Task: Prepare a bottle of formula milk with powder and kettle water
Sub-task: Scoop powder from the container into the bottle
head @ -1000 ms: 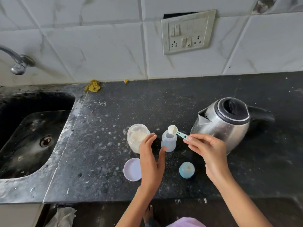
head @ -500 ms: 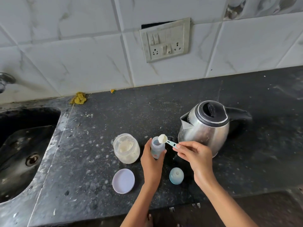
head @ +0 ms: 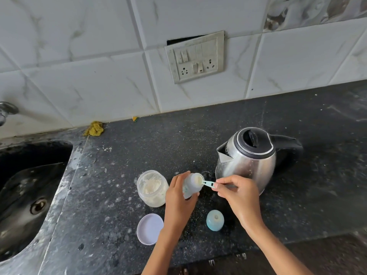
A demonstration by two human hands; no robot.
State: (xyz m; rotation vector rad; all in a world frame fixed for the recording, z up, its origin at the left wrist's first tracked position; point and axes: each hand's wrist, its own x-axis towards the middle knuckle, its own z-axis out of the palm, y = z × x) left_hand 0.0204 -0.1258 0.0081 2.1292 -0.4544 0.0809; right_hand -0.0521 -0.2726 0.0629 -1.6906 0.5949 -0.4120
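Right fingers: the right hand (head: 238,192) pinches the teal handle of the scoop (head: 207,183), fingertips narrow around its end.
Scoop axis: handle runs from the fingers toward 9 o'clock; the powder-filled bowl sits right at the bottle mouth.
Left fingers: the left hand (head: 178,197) is wrapped around the bottle (head: 191,186), tilting its mouth toward 2 o'clock.
Nearer hand: both touch the work; tipping likely falls to the right.
Powder jar (head: 152,188): open, just beside the left hand at 9 o'clock.
Kettle (head: 248,159): close behind the right hand at 1 o'clock, limiting room there.
Jar lid (head: 150,228), bottle cap (head: 215,220): at 6 o'clock, apart.
Counter (head: 119,175): front edge near; open room at 12 o'clock.
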